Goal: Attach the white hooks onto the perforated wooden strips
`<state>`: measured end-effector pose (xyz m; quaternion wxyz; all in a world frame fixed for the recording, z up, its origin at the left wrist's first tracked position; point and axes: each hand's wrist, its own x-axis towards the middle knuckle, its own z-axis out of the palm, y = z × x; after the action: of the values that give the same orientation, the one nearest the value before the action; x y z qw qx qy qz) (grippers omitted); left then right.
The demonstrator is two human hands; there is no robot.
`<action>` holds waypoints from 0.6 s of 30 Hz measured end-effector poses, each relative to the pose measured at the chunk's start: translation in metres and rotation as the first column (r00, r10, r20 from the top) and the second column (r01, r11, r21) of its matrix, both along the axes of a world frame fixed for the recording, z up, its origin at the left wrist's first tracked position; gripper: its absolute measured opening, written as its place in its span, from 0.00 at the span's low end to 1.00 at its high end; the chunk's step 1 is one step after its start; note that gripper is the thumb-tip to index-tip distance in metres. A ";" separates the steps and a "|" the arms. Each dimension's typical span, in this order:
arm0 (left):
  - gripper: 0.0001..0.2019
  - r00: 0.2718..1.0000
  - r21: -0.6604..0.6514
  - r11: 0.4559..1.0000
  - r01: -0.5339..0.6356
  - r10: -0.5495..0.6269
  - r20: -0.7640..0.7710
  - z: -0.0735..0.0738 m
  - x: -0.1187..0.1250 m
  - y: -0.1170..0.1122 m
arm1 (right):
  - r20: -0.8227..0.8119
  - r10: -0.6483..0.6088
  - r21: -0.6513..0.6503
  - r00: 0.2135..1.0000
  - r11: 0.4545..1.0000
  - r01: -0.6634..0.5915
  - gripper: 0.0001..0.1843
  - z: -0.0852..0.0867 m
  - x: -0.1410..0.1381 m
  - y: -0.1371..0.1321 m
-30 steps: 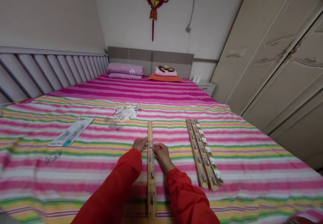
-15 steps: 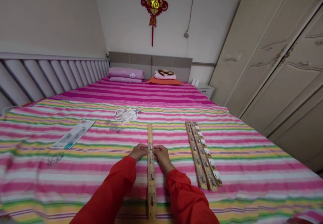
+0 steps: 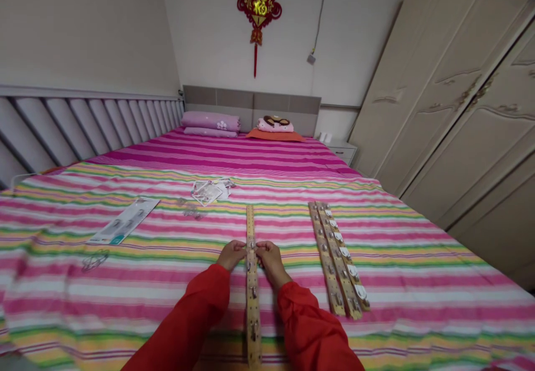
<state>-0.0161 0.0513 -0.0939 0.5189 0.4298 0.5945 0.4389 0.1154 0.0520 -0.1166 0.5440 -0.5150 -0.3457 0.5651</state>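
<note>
A narrow wooden strip point(image 3: 252, 315) with rows of small holes lies lengthwise in front of me, and several small shiny metal hooks are set along its near half. My left hand point(image 3: 232, 255) is at the strip's left edge, thumb and forefinger pinched together at a small metal hook point(image 3: 251, 244). From the right side, my right hand point(image 3: 270, 258) pinches at the same piece, its other fingers curled. The fingertips partly cover this hook, so its exact shape is hard to see. The far part of the strip is bare.
Similar wooden strips point(image 3: 334, 259) with metal and white fittings lie side by side at right. To the left are a flat clear package point(image 3: 125, 221), a thin wire-like bundle point(image 3: 95, 259) and small clear pieces point(image 3: 192, 210). Papers point(image 3: 212, 190) lie farther back on the striped bedsheet point(image 3: 167, 282).
The view has shifted slightly, moving everything a little to the right. Both hands stay at the same spot on the strip, still pinching at the small metal hook.
</note>
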 end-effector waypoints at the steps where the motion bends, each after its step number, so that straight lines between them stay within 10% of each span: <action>1: 0.19 1.000 0.004 1.000 -0.002 0.002 -0.003 0.001 0.001 -0.003 | -0.002 0.003 0.003 1.000 1.000 -0.003 0.08 0.000 0.000 0.000; 18: 0.11 0.998 -0.077 0.997 -0.004 -0.001 -0.059 0.013 0.002 -0.024 | -0.150 0.179 0.068 0.972 0.983 -0.171 0.17 0.008 0.018 -0.012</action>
<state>-0.0137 0.0271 -0.0807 0.5170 0.4218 0.6265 0.4028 0.1331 0.0403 -0.1084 0.5311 -0.4218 -0.3616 0.6397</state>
